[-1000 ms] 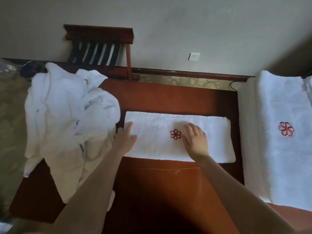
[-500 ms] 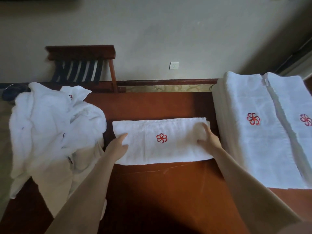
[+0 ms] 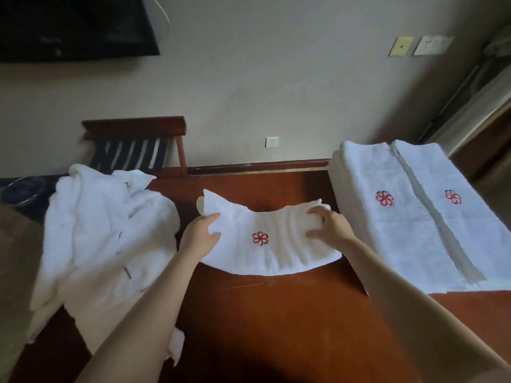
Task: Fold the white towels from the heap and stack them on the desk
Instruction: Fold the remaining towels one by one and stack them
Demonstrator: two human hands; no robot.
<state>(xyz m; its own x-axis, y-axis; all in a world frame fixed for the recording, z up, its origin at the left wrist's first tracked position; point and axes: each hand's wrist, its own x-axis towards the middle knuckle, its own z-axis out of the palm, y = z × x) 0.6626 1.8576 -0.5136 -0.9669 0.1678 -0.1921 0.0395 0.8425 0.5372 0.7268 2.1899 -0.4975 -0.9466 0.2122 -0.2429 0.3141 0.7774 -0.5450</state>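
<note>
A folded white towel (image 3: 265, 250) with a red flower emblem sags in an arc just above the reddish-brown desk (image 3: 276, 322). My left hand (image 3: 200, 234) grips its left end, thumb on top. My right hand (image 3: 330, 226) grips its right end with curled fingers. The heap of unfolded white towels (image 3: 102, 239) lies on the desk's left side. Two stacks of folded towels (image 3: 414, 217) with the same emblem stand side by side on the right.
A dark wooden luggage rack (image 3: 135, 145) with striped straps stands behind the heap against the wall. A wall socket (image 3: 271, 141) sits low on the wall. A dark screen (image 3: 74, 26) hangs at upper left. A dark bin (image 3: 22, 189) is at far left.
Both hands went from smoothing the flat towel to its two ends, gripped them and lifted it off the desk so it sags. My view tilted up and rightwards.
</note>
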